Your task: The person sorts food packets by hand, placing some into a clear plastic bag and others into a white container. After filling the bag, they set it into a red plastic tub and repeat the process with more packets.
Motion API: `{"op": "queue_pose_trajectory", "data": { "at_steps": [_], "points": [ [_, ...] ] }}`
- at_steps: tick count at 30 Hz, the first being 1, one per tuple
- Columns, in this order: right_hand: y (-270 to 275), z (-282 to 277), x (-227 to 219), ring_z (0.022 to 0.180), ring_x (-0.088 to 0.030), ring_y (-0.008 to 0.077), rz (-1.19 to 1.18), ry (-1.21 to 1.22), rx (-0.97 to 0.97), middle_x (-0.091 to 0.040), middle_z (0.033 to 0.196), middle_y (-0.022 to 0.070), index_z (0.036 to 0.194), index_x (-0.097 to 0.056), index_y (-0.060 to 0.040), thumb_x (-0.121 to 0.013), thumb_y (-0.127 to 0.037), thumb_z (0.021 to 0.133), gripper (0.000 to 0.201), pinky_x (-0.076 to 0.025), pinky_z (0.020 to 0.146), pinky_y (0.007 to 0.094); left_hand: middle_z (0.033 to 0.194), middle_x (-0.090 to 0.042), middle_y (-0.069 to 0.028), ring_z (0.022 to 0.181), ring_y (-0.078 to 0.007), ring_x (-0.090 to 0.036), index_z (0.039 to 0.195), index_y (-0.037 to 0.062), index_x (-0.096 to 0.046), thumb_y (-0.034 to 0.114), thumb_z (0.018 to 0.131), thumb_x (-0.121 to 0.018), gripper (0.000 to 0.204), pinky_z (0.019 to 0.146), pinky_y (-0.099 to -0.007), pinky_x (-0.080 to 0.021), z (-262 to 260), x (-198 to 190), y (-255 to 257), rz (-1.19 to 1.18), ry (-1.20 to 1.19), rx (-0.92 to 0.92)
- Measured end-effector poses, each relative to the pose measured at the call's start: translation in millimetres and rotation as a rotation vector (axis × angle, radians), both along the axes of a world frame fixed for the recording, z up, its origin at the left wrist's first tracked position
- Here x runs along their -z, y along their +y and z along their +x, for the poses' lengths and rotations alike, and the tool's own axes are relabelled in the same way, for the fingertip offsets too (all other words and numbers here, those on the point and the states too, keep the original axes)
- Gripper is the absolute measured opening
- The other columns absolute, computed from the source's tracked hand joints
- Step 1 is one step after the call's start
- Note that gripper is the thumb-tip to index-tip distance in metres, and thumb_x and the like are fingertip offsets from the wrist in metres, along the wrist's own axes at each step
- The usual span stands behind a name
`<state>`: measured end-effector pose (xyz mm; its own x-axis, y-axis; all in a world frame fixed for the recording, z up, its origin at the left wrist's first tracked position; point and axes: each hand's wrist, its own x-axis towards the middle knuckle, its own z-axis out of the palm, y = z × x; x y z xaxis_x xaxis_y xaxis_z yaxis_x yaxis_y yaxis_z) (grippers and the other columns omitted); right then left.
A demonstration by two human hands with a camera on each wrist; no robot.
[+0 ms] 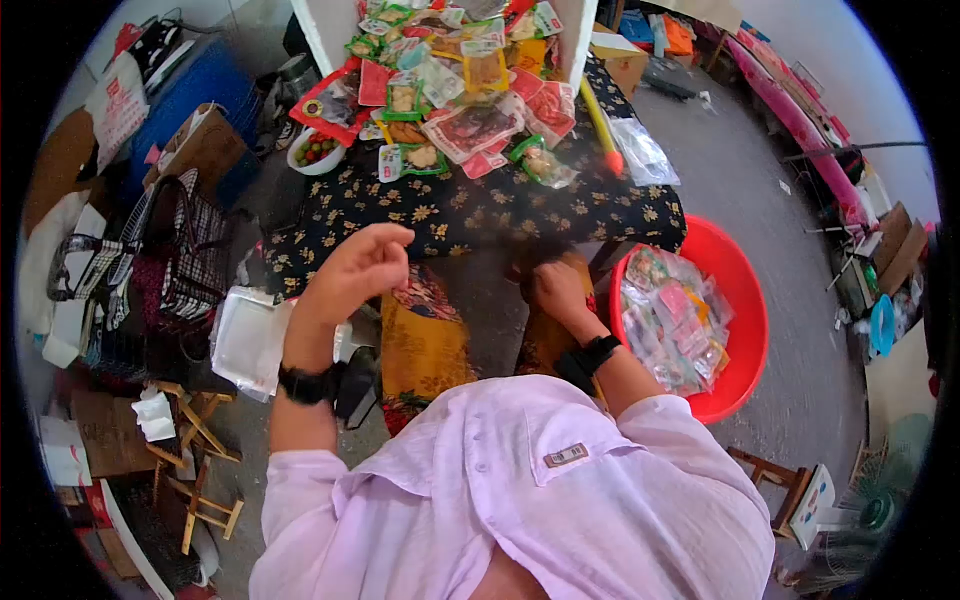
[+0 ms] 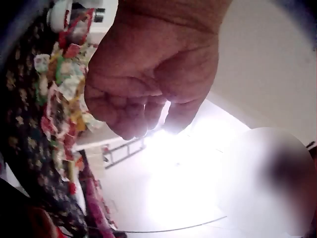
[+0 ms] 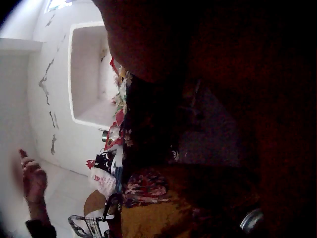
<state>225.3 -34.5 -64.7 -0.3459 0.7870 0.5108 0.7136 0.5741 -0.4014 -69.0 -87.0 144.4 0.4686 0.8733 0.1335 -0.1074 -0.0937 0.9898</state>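
My left hand (image 1: 360,275) is raised over the left thigh, in front of the table's near edge, its fingers loosely curled with nothing in them. The left wrist view shows the palm side of this hand (image 2: 153,74) with bent fingers and no object. Low by the right knee is my right hand (image 1: 562,292), its fingers bent loosely at the patterned yellow trousers (image 1: 425,345); its fingertips are hidden, and the right wrist view is mostly dark. A pile of sealed food packets (image 1: 480,125) lies on the flowered dark tablecloth (image 1: 400,210) beyond both hands.
A red basin (image 1: 745,320) of packets (image 1: 680,315) stands to the right of the table. A white bowl of small fruits (image 1: 318,150) is at the table's left. A yellow stick with an orange tip (image 1: 600,130) and clear bags (image 1: 643,152) lie at the right.
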Motion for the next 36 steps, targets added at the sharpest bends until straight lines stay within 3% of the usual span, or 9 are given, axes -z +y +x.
{"op": "queue_pose_trajectory", "data": {
  "at_steps": [4, 10, 13, 16, 19, 23, 27, 35, 36],
  "points": [
    [2.9, 0.2, 8.4, 0.063, -0.048, 0.0313, -0.005, -0.038, 0.012, -0.049, 0.063, 0.0126, 0.071, -0.049, -0.0032, -0.051, -0.006, 0.062, 0.009, -0.037, 0.055, 0.0401, 0.077, -0.051, -0.0045, 0.068, -0.0123, -0.052, 0.101, 0.0023, -0.043, 0.012, 0.077, -0.052, 0.027, 0.058, -0.0238, -0.043, -30.4, 28.5, 66.9, -0.306, -0.09, -0.339],
    [2.7, 5.4, 2.6, 0.066, -0.048, 0.0313, -0.03, -0.004, -0.007, -0.05, 0.065, 0.0128, 0.072, -0.049, -0.0037, -0.052, -0.005, 0.063, 0.01, -0.038, 0.056, 0.0391, 0.082, -0.047, -0.0069, 0.077, -0.0179, -0.05, 0.098, 0.0028, -0.041, 0.013, 0.08, -0.046, 0.021, 0.059, -0.0283, -0.042, -120.9, 43.5, 200.2, -0.234, -0.122, -0.706],
    [3.0, 8.0, 1.5, 0.068, -0.049, 0.0313, -0.029, 0.02, 0.016, -0.05, 0.067, 0.0128, 0.073, -0.049, -0.0039, -0.052, -0.004, 0.063, 0.011, -0.038, 0.058, 0.0386, 0.073, -0.047, -0.0054, 0.067, -0.0172, -0.051, 0.093, 0.002, -0.043, 0.015, 0.081, -0.045, 0.017, 0.053, -0.029, -0.042, -150.3, 59.7, 259.6, -0.192, 0.092, -1.084],
    [3.4, 12.5, -3.0, 0.068, -0.049, 0.0313, -0.068, -0.007, 0.048, -0.05, 0.067, 0.0125, 0.074, -0.049, -0.0038, -0.052, -0.003, 0.063, 0.011, -0.038, 0.058, 0.0388, 0.064, -0.048, -0.0044, 0.056, -0.0181, -0.05, 0.086, 0.0022, -0.044, 0.018, 0.082, -0.044, 0.016, 0.047, -0.0311, -0.042, -158.3, 51.1, 286.5, -0.316, 0.211, -1.156],
    [6.3, 13.8, -10.3, 0.068, -0.049, 0.0311, -0.081, 0.027, 0.058, -0.05, 0.068, 0.0123, 0.074, -0.049, -0.004, -0.052, -0.002, 0.063, 0.012, -0.038, 0.058, 0.0389, 0.078, -0.052, -0.0106, 0.06, -0.0226, -0.053, 0.099, -0.0004, -0.043, 0.013, 0.079, -0.048, 0.025, 0.047, -0.0364, -0.044, -180.4, 89.2, 332.1, -0.226, -0.499, -0.974],
    [10.9, 12.6, -10.7, 0.068, -0.049, 0.0307, -0.123, 0.027, 0.073, -0.051, 0.068, 0.0122, 0.074, -0.049, -0.0041, -0.052, -0.003, 0.062, 0.013, -0.038, 0.058, 0.0393, 0.077, -0.052, -0.01, 0.059, -0.0219, -0.052, 0.095, 0.0001, -0.046, 0.008, 0.079, -0.046, 0.018, 0.051, -0.0398, -0.043, -183.5, 99.9, 355.4, -0.438, -0.493, -0.925],
    [10.9, 12.0, -9.1, 0.069, -0.048, 0.0306, -0.097, 0.028, 0.063, -0.051, 0.069, 0.0125, 0.076, -0.049, -0.0042, -0.051, -0.004, 0.062, 0.015, -0.038, 0.059, 0.0398, 0.076, -0.053, -0.0091, 0.061, -0.0203, -0.052, 0.093, 0.0017, -0.048, 0.015, 0.079, -0.049, 0.019, 0.051, -0.0337, -0.043, -168.0, 90.7, 364.9, -0.039, -0.186, -1.084],
    [5.0, 14.5, -5.7, 0.071, -0.048, 0.0307, -0.062, 0.066, 0.032, -0.05, 0.071, 0.0125, 0.078, -0.048, -0.0034, -0.051, -0.003, 0.061, 0.017, -0.037, 0.06, 0.0393, 0.073, -0.058, -0.0072, 0.062, -0.0157, -0.054, 0.086, 0.0005, -0.053, 0.015, 0.077, -0.047, 0.019, 0.054, -0.0283, -0.041, -84.9, -41.6, 281.9, 0.451, 0.561, -1.133],
    [4.7, 14.7, -5.0, 0.071, -0.048, 0.0307, -0.062, 0.06, 0.036, -0.05, 0.072, 0.0125, 0.078, -0.048, -0.0034, -0.051, -0.003, 0.061, 0.017, -0.037, 0.06, 0.0392, 0.074, -0.058, -0.0062, 0.059, -0.0145, -0.055, 0.088, 0.0007, -0.053, 0.016, 0.077, -0.047, 0.019, 0.055, -0.026, -0.042, -124.0, -25.8, 313.7, 0.646, 0.654, -1.14]
  ]
}}
